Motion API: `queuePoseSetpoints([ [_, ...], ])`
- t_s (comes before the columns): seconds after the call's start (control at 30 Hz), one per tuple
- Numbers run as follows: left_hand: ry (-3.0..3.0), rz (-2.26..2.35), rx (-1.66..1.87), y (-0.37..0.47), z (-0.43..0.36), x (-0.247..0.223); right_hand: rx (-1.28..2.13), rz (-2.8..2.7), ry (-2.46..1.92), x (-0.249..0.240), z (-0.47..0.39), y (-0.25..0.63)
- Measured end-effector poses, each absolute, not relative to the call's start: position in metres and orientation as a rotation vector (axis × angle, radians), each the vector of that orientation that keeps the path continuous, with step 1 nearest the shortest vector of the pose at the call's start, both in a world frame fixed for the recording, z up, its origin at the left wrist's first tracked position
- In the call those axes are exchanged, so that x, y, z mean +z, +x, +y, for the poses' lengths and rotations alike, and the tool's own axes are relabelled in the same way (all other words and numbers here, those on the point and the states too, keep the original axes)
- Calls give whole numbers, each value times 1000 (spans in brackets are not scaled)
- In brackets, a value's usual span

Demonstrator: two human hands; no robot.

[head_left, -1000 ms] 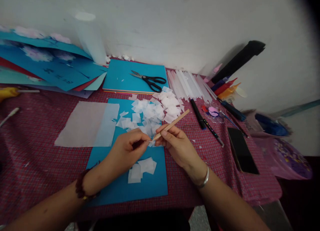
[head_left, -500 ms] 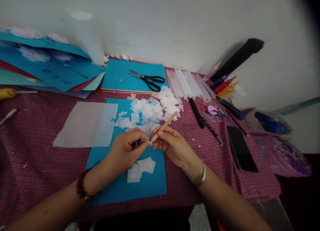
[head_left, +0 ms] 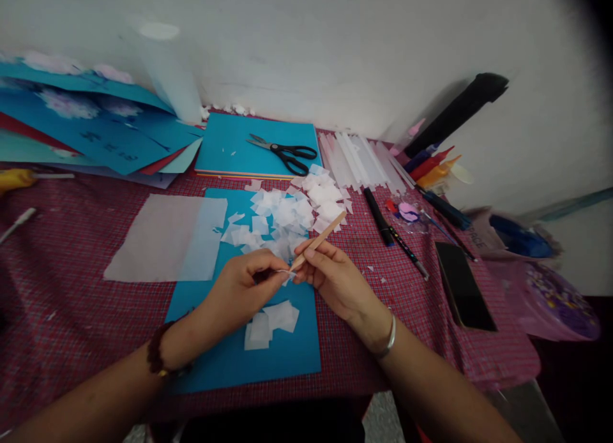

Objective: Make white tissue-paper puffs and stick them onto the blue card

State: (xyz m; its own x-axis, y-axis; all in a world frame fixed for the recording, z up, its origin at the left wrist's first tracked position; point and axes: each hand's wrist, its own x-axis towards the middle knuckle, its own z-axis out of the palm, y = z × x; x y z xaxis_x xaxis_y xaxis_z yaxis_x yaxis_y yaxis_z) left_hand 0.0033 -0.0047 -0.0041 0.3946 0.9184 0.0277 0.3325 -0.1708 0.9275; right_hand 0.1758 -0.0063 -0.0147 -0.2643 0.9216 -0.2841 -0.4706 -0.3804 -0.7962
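My right hand (head_left: 334, 274) is closed on a slim wooden stick (head_left: 320, 239), tilted with its lower end by my left fingertips. Between thumb and forefinger, my left hand (head_left: 253, 277) pinches a small piece of white tissue paper (head_left: 286, 272) against the stick's lower end. Both hands are over a blue sheet of paper (head_left: 244, 366). Several white tissue squares (head_left: 261, 328) lie on it just below my hands. Beyond them is a loose heap of white tissue squares (head_left: 287, 210).
Scissors (head_left: 282, 152) lie on a stack of coloured paper (head_left: 230, 133) at the back. A larger tissue sheet (head_left: 153, 239) is at left. To the right are a black marker (head_left: 378, 216), a patterned pen (head_left: 408, 251), a phone (head_left: 464, 286) and white strips (head_left: 359, 159).
Hands and stick have barely moved. The stick's upper end sits slightly higher and further right, and the tissue at its lower end has shifted a little. The whole view has drifted slightly.
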Motion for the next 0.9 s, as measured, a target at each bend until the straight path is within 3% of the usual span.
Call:
queuePoseSetpoints([
  [0.27,1644,1087,716,3,-4,0,1793,-763,-955,-16,-7,176],
  [0.67,1393,1109,634,3,-3,5,1362,-1199,-1013,-3,-14,177],
  [0.9,1378,1125,670,3,-2,6,1296,-1199,-975,-7,-13,181],
])
